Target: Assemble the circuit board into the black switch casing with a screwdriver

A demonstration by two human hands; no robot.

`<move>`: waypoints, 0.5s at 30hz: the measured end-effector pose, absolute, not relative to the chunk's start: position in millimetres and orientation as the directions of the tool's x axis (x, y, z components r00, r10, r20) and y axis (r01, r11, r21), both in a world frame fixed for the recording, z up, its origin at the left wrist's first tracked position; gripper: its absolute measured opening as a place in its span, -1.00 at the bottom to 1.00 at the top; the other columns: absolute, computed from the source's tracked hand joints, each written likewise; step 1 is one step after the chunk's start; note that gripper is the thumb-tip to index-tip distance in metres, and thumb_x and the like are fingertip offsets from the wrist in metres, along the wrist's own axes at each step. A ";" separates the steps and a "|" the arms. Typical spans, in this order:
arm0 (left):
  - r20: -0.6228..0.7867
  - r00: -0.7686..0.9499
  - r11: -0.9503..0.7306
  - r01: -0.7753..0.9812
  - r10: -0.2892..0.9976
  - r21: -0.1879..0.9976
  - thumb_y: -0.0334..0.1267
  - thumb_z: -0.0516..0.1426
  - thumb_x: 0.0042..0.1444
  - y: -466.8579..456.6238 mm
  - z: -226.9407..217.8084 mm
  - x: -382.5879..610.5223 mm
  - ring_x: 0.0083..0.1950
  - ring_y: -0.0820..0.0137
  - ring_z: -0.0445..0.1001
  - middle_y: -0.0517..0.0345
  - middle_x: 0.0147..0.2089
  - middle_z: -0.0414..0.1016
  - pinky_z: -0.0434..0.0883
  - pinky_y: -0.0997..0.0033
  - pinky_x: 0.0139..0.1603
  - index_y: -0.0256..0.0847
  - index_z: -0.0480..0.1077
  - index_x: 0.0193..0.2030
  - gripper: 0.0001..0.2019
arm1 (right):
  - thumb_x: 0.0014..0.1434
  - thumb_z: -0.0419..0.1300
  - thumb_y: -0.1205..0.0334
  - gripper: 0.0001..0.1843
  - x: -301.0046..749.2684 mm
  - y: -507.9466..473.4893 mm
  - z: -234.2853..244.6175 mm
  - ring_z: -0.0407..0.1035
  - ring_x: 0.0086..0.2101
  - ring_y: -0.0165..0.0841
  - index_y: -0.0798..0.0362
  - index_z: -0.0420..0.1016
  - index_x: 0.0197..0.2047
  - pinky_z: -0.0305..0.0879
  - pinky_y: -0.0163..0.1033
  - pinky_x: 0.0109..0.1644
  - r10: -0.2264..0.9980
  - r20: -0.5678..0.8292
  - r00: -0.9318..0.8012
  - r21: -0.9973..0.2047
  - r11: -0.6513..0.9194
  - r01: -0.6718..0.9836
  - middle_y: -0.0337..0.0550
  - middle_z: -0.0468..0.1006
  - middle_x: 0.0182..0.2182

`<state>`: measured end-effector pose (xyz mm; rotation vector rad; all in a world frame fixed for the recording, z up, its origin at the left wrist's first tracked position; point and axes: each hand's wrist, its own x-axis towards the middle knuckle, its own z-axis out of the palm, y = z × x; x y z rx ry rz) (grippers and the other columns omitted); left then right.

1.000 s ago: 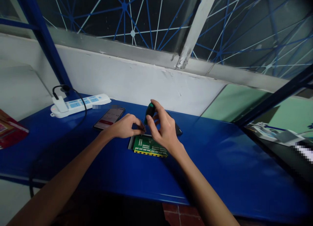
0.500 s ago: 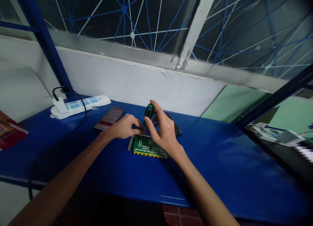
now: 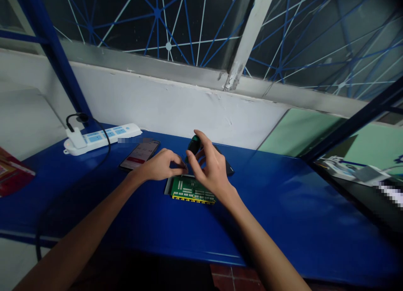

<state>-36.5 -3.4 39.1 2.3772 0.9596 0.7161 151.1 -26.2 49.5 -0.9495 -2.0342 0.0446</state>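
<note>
A green circuit board (image 3: 192, 190) with a yellow front edge lies flat on the blue table (image 3: 283, 215). My right hand (image 3: 211, 168) is closed around a screwdriver with a green and black handle (image 3: 194, 145), held upright over the board's far edge. My left hand (image 3: 162, 164) pinches its fingertips together at the board's far left corner, beside the screwdriver's tip. What it pinches is too small to see. A dark flat object (image 3: 229, 169) lies just behind my right hand.
A phone (image 3: 140, 153) with a lit screen lies left of the board. Further left sits a white power strip (image 3: 100, 137) with a plugged-in adapter and black cable (image 3: 105, 133). A red packet (image 3: 12, 173) lies at the table's left end. A white wall and window frame stand behind.
My right hand's fingers have shifted around the screwdriver handle, which looks turned. Both hands stay in place over the board.
</note>
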 end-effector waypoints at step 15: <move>0.299 0.632 -0.664 0.481 0.715 0.572 -0.21 0.16 0.12 -2.0 37.5 -39.2 -0.36 0.40 0.50 0.08 -0.35 0.62 0.32 0.45 -0.33 -0.26 0.57 -0.38 -0.80 | 0.30 -0.02 0.16 -0.41 151.1 -29.3 48.9 0.44 -0.40 -0.37 0.03 -0.03 0.36 0.40 -0.20 -0.32 0.626 0.687 -0.369 -0.354 0.732 0.582 -0.09 0.51 -0.18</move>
